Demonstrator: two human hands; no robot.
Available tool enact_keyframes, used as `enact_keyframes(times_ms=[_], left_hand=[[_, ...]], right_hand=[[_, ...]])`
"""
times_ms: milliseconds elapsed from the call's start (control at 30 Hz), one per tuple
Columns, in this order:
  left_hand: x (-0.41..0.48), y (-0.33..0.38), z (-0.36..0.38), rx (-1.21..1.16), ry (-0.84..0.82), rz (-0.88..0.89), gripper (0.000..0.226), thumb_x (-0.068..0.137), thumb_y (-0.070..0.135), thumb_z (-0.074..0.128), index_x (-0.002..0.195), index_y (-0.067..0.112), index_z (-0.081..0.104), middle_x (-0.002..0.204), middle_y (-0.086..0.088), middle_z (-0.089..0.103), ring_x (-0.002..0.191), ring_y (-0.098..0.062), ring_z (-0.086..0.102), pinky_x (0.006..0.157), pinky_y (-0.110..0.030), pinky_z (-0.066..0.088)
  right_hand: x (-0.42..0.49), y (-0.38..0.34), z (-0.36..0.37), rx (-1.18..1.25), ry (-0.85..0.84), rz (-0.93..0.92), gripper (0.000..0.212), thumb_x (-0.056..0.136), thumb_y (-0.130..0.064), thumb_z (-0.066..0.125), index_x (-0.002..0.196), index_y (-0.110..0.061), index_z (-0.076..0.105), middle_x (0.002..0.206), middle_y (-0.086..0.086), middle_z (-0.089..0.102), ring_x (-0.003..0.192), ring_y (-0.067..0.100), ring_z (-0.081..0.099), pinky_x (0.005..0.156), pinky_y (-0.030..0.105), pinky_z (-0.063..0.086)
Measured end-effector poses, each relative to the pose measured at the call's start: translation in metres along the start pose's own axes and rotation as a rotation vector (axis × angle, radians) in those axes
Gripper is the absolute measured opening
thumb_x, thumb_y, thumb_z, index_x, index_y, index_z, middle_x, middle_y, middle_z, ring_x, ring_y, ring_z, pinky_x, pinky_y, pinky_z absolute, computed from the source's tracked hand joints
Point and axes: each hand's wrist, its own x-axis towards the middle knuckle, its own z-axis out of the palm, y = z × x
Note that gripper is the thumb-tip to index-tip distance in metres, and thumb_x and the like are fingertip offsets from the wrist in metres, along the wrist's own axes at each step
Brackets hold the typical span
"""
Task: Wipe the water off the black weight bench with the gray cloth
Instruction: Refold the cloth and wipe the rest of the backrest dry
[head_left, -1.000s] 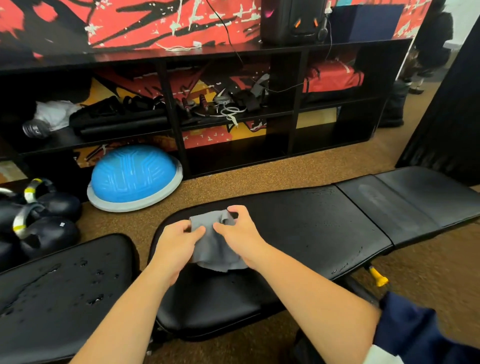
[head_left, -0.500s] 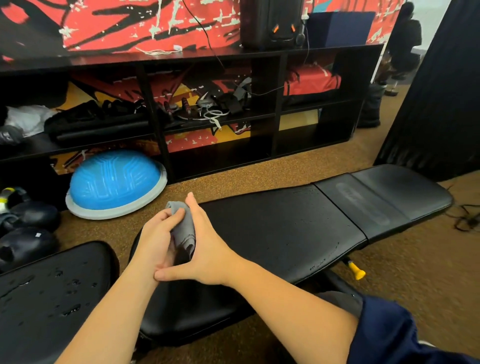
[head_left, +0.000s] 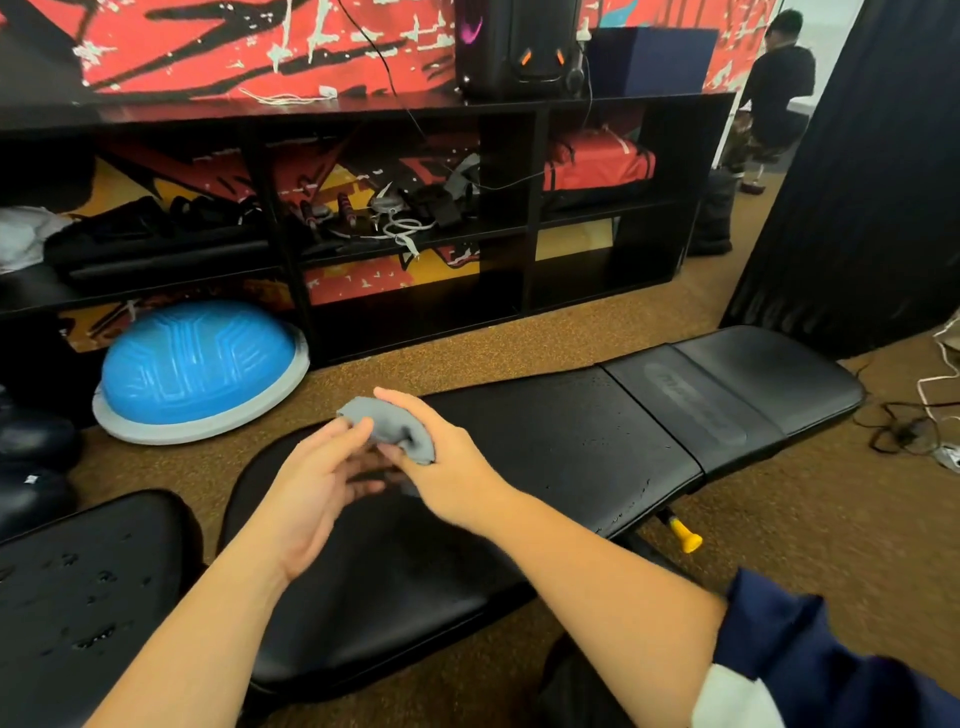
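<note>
Fingers (head_left: 397, 402) of the right hand (head_left: 454, 470) curl around the gray cloth (head_left: 400, 431) above the black weight bench (head_left: 545, 441); the left hand (head_left: 311, 483) touches its 9 o'clock edge. It seems soft and light: hold the whole bunch.

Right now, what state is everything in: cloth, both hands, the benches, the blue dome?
Gray fabric cloth: bunched up, off the bench.
Right hand: grips the cloth.
Left hand: fingers fairly straight, touching the cloth.
Long black padded weight bench: flat, small water drops on its middle pad.
Second black padded bench, lower left: beaded with water drops.
Blue rubber dome balance trainer: dome up on the floor.
</note>
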Motion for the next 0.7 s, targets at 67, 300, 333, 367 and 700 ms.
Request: enact_keyframes(times_ms=[67,300,333,367,700], left_hand=[[0.001,-0.004,0.002,0.104,-0.005,-0.042,0.031,0.105,0.031,0.047,0.126,0.02,0.067,0.116,-0.003,0.076,0.106,-0.023,0.071,0.093,-0.047,0.049],[0.005,-0.008,-0.013,0.268,0.158,-0.169,0.024,0.104,0.031,0.052,0.114,0.025,0.072,0.101,0.007,0.079,0.097,-0.018,0.074,0.093,-0.044,0.055],[0.004,-0.008,-0.016,0.278,0.165,-0.17,0.024,0.104,0.031,0.051,0.113,0.025,0.072,0.1,0.007,0.079,0.097,-0.018,0.074,0.092,-0.044,0.055],[0.003,-0.007,-0.018,0.288,0.168,-0.166,0.024,0.104,0.031,0.051,0.113,0.026,0.073,0.1,0.007,0.079,0.097,-0.018,0.074,0.092,-0.043,0.055],[-0.011,-0.005,-0.044,0.308,0.262,-0.134,0.025,0.104,0.025,0.05,0.107,0.022,0.075,0.096,0.005,0.079,0.095,-0.021,0.074,0.082,-0.038,0.051]], right_hand=[[-0.001,0.012,-0.022,-0.044,-0.017,0.035,0.047,0.101,-0.014,0.055,0.138,-0.043,0.053,0.116,0.0,0.07,0.101,0.021,0.07,0.084,0.047,0.061],[-0.047,0.065,-0.153,-0.336,0.379,0.092,0.038,0.101,-0.004,0.055,0.13,-0.029,0.054,0.126,-0.007,0.06,0.116,0.002,0.053,0.098,0.011,0.041],[-0.058,0.076,-0.171,-0.449,0.403,0.115,0.039,0.101,-0.005,0.055,0.133,-0.027,0.053,0.131,-0.006,0.057,0.122,0.003,0.05,0.101,0.009,0.035],[-0.067,0.088,-0.185,-0.592,0.407,0.155,0.04,0.101,-0.007,0.055,0.138,-0.023,0.053,0.135,-0.004,0.056,0.126,0.007,0.048,0.103,0.012,0.032],[-0.046,0.083,-0.079,-0.97,0.164,0.063,0.046,0.098,-0.026,0.056,0.142,-0.012,0.051,0.143,0.013,0.052,0.135,0.037,0.042,0.116,0.039,0.027]])
